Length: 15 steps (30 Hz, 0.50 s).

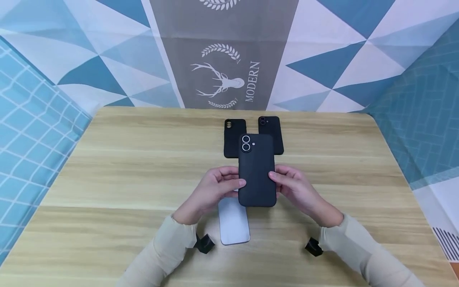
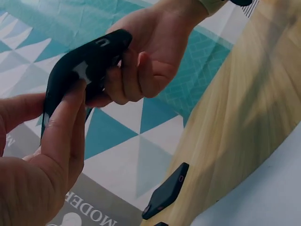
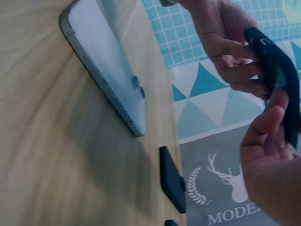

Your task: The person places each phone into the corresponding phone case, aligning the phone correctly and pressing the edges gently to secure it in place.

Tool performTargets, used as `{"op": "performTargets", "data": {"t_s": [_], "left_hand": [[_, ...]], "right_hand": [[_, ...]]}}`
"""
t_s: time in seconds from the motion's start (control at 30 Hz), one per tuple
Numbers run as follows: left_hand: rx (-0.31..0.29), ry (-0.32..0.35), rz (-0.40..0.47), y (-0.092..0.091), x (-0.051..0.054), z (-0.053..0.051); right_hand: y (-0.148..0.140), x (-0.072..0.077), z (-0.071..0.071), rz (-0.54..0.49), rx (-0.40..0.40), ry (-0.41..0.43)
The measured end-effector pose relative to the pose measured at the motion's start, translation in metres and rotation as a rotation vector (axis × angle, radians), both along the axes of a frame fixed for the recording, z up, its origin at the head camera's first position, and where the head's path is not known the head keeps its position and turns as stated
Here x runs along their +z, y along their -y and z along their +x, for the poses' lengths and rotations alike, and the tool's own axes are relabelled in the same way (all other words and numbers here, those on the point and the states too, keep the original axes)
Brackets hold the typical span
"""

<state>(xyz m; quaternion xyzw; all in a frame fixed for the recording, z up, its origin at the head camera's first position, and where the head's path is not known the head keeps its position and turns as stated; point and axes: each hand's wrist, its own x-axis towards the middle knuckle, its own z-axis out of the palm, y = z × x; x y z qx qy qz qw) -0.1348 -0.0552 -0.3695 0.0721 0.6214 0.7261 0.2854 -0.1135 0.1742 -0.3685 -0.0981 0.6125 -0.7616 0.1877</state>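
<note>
Head cam facing dn, wrist cams close, case [image 1: 257,171] shared

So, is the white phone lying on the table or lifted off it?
On the table: head and right wrist views show the white phone lying flat there.

Home or studio, I can't tell: patterned cloth [image 1: 222,36] backs the wood-grain table [image 1: 143,159] on the far side.
</note>
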Motion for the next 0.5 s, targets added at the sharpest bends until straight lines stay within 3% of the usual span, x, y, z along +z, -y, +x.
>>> {"op": "performTargets", "data": {"t_s": [0.23,0.5], "left_hand": [[0.057,0.005,0.008,-0.0013,-0.0053,-0.0028],[0.053,0.017,-0.012,-0.007,-0.0091,-0.0089]], "right_hand": [[0.0018,0.0054,-0.0046,0.228,-0.133,0.095],[-0.0011,0.0058,-0.0079,0.244,-0.162,0.111]]}}
